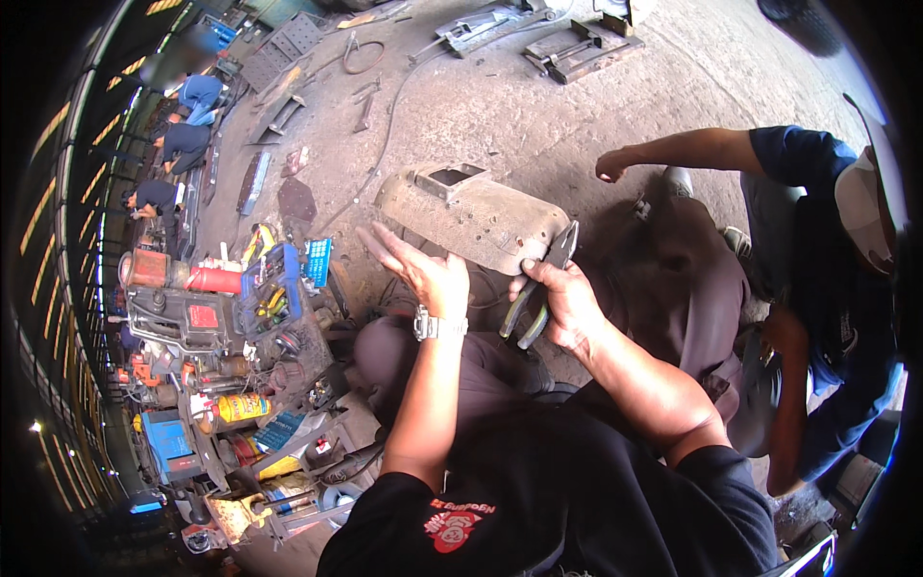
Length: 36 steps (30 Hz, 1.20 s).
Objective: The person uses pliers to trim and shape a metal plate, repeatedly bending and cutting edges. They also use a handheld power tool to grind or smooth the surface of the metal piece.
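Gripping green-handled pliers, the right hand bites their nose onto a rusty curved metal cover; the left hand hovers beside it, grip wide, fingers spread.

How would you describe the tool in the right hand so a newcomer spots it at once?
Start at the big rusty curved metal plate lying on the concrete floor. At its near right edge, the right hand grips a pair of pliers with green-and-black handles, dark jaws biting the plate. No other hand holds a tool.
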{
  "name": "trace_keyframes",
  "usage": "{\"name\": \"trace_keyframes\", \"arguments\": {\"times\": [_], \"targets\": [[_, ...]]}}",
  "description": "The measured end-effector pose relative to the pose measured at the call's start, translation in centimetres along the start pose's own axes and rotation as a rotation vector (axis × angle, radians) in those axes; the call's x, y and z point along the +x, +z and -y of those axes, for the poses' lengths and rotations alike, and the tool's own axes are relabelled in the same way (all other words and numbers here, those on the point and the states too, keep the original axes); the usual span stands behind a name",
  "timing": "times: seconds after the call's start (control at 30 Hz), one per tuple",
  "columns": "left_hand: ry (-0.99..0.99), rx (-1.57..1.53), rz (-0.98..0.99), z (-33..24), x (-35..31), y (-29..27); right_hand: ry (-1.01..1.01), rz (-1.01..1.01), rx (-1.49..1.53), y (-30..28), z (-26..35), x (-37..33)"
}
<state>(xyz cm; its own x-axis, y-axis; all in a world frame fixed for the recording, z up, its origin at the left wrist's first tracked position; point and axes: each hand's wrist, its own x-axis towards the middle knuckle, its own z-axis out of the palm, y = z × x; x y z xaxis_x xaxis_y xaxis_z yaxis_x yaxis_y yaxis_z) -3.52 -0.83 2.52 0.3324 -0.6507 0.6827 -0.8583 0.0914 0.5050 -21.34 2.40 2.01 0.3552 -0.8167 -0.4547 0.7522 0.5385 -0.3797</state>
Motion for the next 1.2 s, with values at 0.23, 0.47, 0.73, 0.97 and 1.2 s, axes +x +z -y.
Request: {"name": "trace_keyframes", "arguments": {"times": [0.23, 0.47, 0.73, 0.97, 1.2], "targets": [[-0.812, -1.095, 0.258, 1.2, -1.3, 0.2, -0.015, 0.113, 0.048, -0.4, -1.3, 0.2], [-1.007, -1.720, 0.500, 1.9, -1.0, -3.5, -0.097, 0.165, -0.145, -1.4, -1.0, 0.9], [-1.173, -1.501, 0.662, 1.2, 0.5, -3.7, -0.161, 0.238, -0.546, -4.2, 1.4, 3.2], [-1.085, -1.451, 0.511, 4.1, -2.4, -0.4, 0.035, -0.175, -0.553, -3.2, 1.6, 2.1], [-1.066, -1.415, 0.380, 4.3, -3.1, 0.6, 0.269, -0.169, -0.158, -3.4, 0.2, 0.2]]}}
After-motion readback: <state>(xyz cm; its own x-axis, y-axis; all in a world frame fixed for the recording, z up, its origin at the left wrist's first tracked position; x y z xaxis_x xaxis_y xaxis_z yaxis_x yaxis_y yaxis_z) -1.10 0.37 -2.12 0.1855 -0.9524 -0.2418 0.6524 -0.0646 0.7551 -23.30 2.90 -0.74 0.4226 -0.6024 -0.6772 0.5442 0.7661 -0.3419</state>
